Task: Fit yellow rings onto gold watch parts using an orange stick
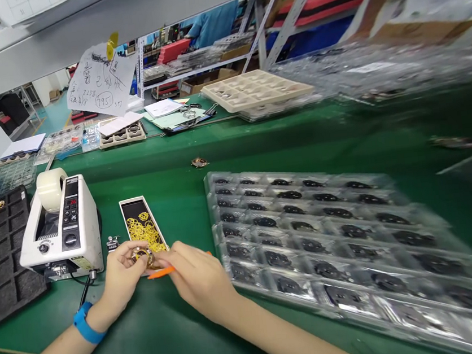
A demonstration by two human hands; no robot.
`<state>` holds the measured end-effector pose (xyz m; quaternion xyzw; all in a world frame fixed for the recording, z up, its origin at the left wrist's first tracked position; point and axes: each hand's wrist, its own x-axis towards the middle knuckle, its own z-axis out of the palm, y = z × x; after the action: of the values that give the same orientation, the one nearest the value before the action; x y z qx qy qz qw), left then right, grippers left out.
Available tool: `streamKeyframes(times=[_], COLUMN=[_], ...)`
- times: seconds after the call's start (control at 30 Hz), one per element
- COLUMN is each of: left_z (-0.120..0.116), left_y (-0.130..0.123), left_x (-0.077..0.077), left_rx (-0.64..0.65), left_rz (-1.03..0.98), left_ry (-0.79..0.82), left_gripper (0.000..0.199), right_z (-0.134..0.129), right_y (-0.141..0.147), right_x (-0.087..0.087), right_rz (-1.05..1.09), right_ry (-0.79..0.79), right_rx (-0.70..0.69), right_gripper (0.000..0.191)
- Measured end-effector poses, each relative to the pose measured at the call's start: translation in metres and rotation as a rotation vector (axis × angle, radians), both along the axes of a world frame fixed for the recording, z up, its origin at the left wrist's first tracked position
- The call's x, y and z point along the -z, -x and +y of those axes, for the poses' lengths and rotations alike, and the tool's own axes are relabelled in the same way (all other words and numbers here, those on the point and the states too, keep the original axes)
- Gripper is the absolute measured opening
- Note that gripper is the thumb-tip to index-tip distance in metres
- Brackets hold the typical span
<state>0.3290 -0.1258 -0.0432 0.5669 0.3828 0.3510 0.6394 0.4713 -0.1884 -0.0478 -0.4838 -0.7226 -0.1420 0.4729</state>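
Note:
Between the thumb and fingers of my left hand (122,278) is a small round gold-and-silver metal part (143,257), like a watch movement. My right hand (200,280) is closed on a slim orange tool (161,272); its working tip is hidden, so I cannot tell its exact kind. The fingers of both hands meet at the round part. Just beyond them lies a narrow white box (123,213) with a dark bottom, holding a heap of thin yellow rings (143,231). A blue band circles my left wrist.
A white tape dispenser (85,217) and black compartment tray (13,259) stand left, with a small metal counter (113,243) near the box. Clear plastic trays (219,230) of black parts fill the right. One loose round part (199,162) lies behind; a shelf bar (125,25) crosses above.

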Motion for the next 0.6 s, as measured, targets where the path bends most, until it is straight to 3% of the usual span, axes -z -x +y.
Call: streamKeyframes(times=[0.1,0.27,0.5,0.6], left_z=[-0.002,-0.010,-0.018,-0.017], left_y=[0.000,0.002,0.003,0.003], left_x=[0.003,0.009,0.010,0.011], left_rx=[-0.026,0.001,0.075,0.090], left_rz=[-0.009,0.127,0.238,0.260], left_ry=[-0.057,-0.246,-0.383,-0.439], left_gripper=[0.041,0.044,0.040,0.038], right_z=[0.006,0.013,0.014,0.016], right_y=[0.009,0.012,0.015,0.013], right_x=[0.008,0.019,0.023,0.017], right_rz=[-0.002,0.145,0.415,0.548], right_ry=[0.008,0.047,0.314,0.417], right_rx=[0.087,0.092,0.052,-0.059], right_gripper=[0.019,0.011,0.012,0.009])
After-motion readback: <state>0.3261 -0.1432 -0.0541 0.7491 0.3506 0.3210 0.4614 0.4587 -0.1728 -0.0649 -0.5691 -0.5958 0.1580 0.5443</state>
